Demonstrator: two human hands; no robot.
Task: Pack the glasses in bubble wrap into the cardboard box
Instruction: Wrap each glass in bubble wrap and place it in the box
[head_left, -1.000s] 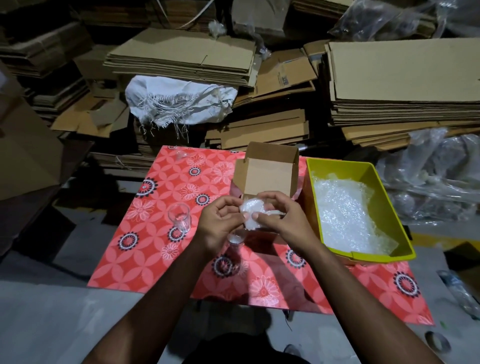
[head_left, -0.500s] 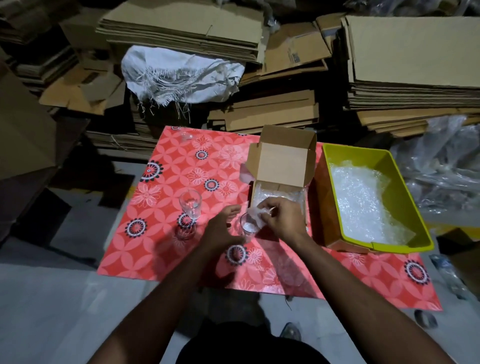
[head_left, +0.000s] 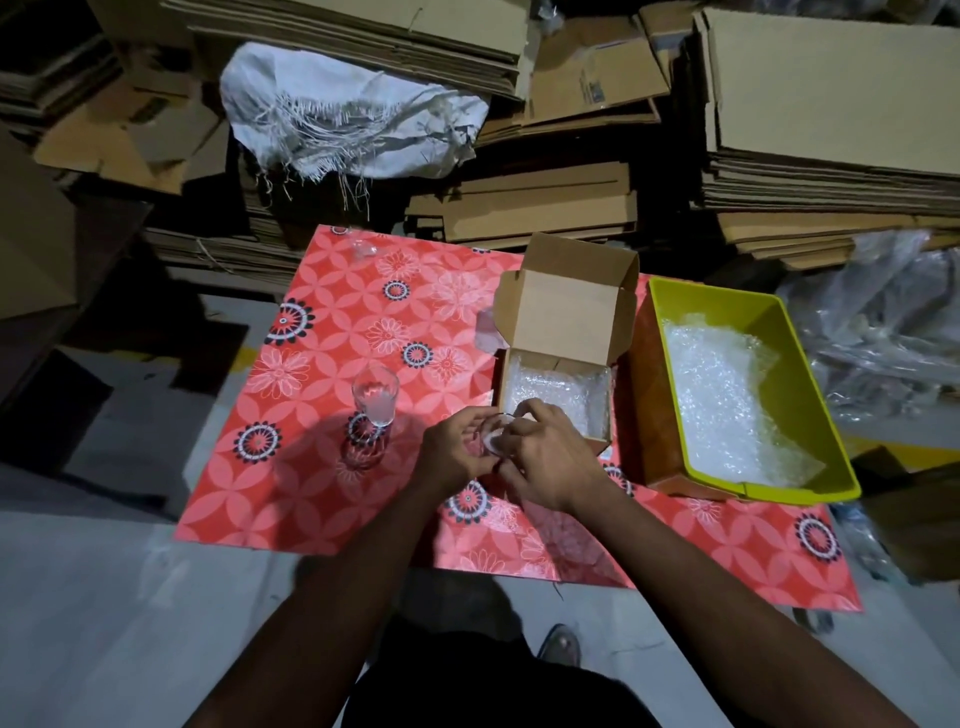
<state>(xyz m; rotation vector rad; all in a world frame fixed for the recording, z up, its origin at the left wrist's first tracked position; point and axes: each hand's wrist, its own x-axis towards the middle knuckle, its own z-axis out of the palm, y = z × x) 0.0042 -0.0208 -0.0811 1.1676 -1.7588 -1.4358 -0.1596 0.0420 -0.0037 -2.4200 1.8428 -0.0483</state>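
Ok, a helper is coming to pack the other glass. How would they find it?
Look at the red flowered mat on the floor. Left of the open cardboard box stands a clear glass, upright. Unlike the glass held in the hands, it is alone, bare and untouched.

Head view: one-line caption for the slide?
Both hands, left hand and right hand, hold a glass beside the open cardboard box; second glass waits.

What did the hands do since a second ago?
Both hands, left and right, came down from in front of the box to the red mat, still holding the glass with bubble wrap in it. The other glass and the green bin stayed put.
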